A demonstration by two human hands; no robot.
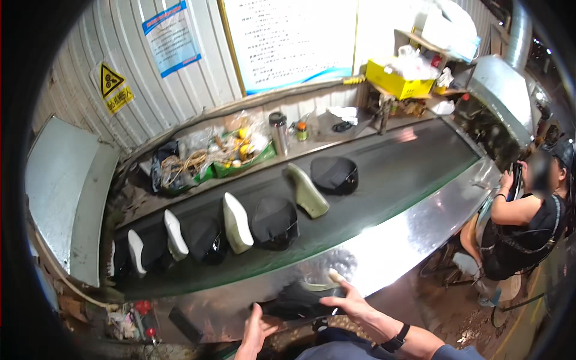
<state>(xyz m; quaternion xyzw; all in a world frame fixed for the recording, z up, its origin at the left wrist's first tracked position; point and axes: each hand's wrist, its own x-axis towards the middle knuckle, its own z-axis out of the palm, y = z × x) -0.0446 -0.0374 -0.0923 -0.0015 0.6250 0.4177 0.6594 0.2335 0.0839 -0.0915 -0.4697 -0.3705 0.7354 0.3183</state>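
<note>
Holding a black shoe-like piece (293,302) at the near edge of the metal surface (399,225), the right hand (355,305) has its grip closed on that piece's right end, thumb in front. The left hand (258,330) is at the other end, thumb raised; whether its grip is closed cannot be told. A pale curved piece (313,287) shows just behind the black one. Beyond, a dark belt (402,159) carries pale foot-shaped pieces (238,224) alternating with black cupped pieces (275,222). At right sits another person (519,237).
</note>
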